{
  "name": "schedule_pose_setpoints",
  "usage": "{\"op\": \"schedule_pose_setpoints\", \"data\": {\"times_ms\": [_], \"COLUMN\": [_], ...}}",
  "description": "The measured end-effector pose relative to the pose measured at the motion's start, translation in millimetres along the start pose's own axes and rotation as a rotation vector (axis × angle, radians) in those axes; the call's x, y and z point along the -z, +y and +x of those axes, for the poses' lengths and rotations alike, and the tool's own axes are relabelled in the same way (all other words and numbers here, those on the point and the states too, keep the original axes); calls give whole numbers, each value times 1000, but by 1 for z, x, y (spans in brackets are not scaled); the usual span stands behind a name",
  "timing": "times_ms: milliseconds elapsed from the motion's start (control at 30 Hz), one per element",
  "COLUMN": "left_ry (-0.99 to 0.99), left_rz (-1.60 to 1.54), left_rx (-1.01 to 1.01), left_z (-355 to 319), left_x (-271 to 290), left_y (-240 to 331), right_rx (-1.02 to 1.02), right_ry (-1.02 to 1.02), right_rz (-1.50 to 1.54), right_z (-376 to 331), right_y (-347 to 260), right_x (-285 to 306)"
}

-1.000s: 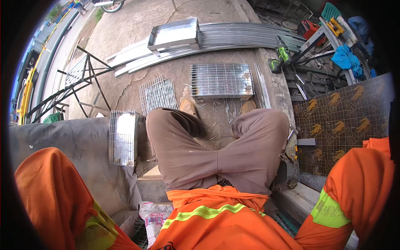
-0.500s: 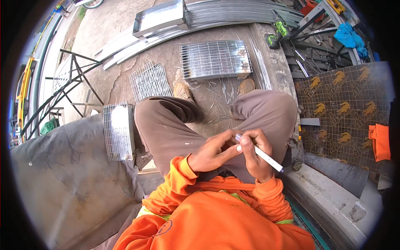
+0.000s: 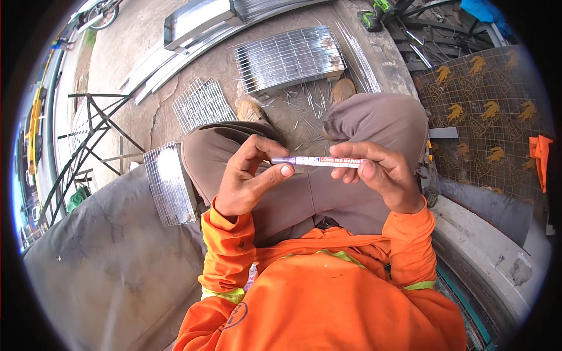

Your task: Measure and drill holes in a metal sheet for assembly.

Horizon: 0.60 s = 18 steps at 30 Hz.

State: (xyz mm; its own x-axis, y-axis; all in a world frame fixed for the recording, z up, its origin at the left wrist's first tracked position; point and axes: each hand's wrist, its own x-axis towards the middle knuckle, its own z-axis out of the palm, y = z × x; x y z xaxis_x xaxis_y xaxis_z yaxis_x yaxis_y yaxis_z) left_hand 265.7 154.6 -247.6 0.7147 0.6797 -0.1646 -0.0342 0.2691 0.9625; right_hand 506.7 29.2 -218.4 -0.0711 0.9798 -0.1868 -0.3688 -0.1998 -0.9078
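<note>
A slim white marker pen (image 3: 313,161) with a purple-grey end lies level between my hands, above my lap. My left hand (image 3: 247,175) pinches the purple-grey end between thumb and fingers. At the other end, the thumb and fingers of my right hand (image 3: 387,174) grip the white barrel. Past my knees, a shiny metal box with a wire grid over it (image 3: 290,58) rests on the ground. A loose wire grid (image 3: 205,105) lies to its left, and a second grid-faced metal piece (image 3: 170,184) leans beside my left thigh.
Cut metal bits (image 3: 307,111) litter the ground between my boots. Long metal strips and an open metal box (image 3: 199,23) lie farther off. A green drill (image 3: 374,16) sits far right, near a dark patterned board (image 3: 486,128). A black metal frame (image 3: 96,134) stands left; a grey cover (image 3: 111,251) drapes nearby.
Both hands have moved apart and forward. The marker has turned from slanting to level, now held at both ends. The view has shifted slightly.
</note>
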Motion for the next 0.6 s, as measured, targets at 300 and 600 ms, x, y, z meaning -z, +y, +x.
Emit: {"op": "schedule_pose_setpoints", "data": {"times_ms": [300,600], "left_ry": [-110,-100], "left_rz": [333,389], "left_rx": [-144,-148], "left_z": [5,3], "left_x": [-3,7], "left_y": [-6,1], "right_rx": [223,308], "right_ry": [50,150], "right_rz": [-859,-981], "right_z": [15,19], "right_y": [5,23], "right_x": [-23,-48]}}
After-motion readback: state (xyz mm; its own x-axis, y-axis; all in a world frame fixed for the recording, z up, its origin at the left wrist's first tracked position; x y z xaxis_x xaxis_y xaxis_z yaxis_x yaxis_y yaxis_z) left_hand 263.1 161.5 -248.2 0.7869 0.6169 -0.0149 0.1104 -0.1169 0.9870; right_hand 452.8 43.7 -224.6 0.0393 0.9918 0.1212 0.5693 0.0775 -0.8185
